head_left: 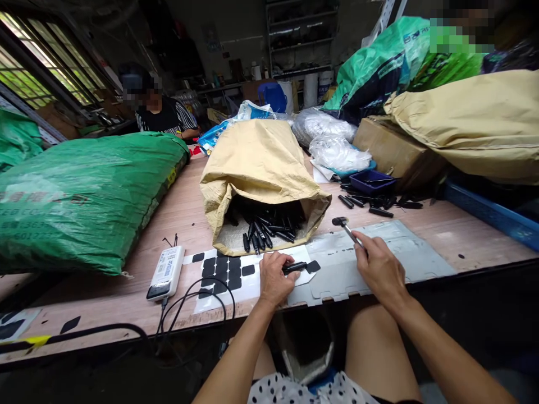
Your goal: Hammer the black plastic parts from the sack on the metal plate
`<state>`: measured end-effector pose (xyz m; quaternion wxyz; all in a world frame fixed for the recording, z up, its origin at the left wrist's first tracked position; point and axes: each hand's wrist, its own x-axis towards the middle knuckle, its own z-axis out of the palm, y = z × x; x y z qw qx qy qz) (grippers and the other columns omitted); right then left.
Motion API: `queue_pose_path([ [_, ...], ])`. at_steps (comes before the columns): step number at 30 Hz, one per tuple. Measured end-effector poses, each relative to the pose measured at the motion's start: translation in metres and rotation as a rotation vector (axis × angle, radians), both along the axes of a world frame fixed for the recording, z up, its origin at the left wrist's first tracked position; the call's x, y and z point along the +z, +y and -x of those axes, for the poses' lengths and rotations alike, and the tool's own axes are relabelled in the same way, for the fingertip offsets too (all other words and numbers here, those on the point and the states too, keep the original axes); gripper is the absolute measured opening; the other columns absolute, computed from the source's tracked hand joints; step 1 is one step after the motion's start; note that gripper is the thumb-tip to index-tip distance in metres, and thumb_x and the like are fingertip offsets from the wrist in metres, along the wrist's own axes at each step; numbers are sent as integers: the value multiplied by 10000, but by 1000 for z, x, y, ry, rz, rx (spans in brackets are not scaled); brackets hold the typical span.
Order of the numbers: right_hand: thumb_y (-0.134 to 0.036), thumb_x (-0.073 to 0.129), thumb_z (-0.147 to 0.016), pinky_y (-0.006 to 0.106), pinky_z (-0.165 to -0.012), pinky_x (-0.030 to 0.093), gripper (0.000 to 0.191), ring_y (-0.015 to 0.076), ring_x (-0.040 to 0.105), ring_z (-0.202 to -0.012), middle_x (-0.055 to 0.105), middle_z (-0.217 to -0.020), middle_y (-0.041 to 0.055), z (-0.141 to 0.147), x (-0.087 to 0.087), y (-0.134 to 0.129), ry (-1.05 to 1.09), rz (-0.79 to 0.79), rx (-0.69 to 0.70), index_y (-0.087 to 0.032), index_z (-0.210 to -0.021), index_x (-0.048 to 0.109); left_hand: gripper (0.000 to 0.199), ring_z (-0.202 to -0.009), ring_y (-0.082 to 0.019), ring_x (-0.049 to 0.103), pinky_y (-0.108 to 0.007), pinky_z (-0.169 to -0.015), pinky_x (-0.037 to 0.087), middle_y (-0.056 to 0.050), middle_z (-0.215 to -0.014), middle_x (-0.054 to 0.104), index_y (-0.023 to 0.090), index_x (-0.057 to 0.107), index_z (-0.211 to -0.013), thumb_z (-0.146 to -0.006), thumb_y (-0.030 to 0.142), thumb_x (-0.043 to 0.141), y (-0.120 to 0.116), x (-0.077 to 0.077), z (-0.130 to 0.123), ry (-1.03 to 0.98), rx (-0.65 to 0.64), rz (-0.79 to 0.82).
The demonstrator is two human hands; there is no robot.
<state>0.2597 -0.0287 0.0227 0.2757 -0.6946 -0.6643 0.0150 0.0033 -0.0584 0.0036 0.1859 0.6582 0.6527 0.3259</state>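
My left hand [274, 279] is closed around a black tube-shaped piece [297, 267], held low over the tabletop so that it points right. Just past its end lies a small black square pad [313, 266]. In my right hand [381, 268] is a small hammer [348, 230] with a dark head and a shiny shaft, raised over a grey board [379, 244]. Beside my left hand, a white sheet [248, 292] carries several black rounded squares. In front of both hands, an open tan sack [261, 160] shows many similar black pieces [263, 230] in its mouth.
A white power bank [166, 272] with black cables [196, 293] lies left, near a big green sack [84, 196]. Loose black pieces [381, 212] and a dark blue tray [373, 182] are at right. Across the table sits another person [162, 112].
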Motion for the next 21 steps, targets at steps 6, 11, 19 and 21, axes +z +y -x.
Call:
queue_pose_path([
  [6, -258, 437, -997, 318, -680, 305, 401, 210, 509, -883, 605, -998, 93, -11, -21, 65, -255, 121, -64, -278, -1330, 659, 115, -965, -242, 548, -384, -889, 372, -4, -899, 694, 257, 728, -872, -778, 198, 761, 1, -1, 3, 2, -17, 16],
  [11, -262, 421, -1011, 345, -719, 260, 385, 249, 458, -952, 583, -1021, 117, 1, -31, 72, -370, 30, -80, -264, -1331, 636, 91, -973, -242, 550, -396, -891, 384, -14, -955, 712, 260, 733, -943, -895, 282, 659, 0, -2, 6, 1, -49, 6],
  [19, -247, 423, -994, 349, -738, 259, 366, 249, 461, -957, 572, -1040, 117, 3, -30, 72, -371, 36, -83, -237, -1306, 614, 187, -997, -254, 572, -417, -933, 424, -39, -972, 701, 256, 689, -982, -966, 333, 519, -4, 7, 5, -66, -26, -60],
  [21, -247, 421, -991, 353, -738, 260, 371, 254, 463, -968, 575, -1048, 121, 4, -30, 73, -373, 44, -86, -232, -1311, 608, 192, -1008, -255, 593, -406, -921, 452, -56, -998, 695, 259, 669, -1036, -974, 332, 503, -26, 16, 2, -162, -74, -99],
])
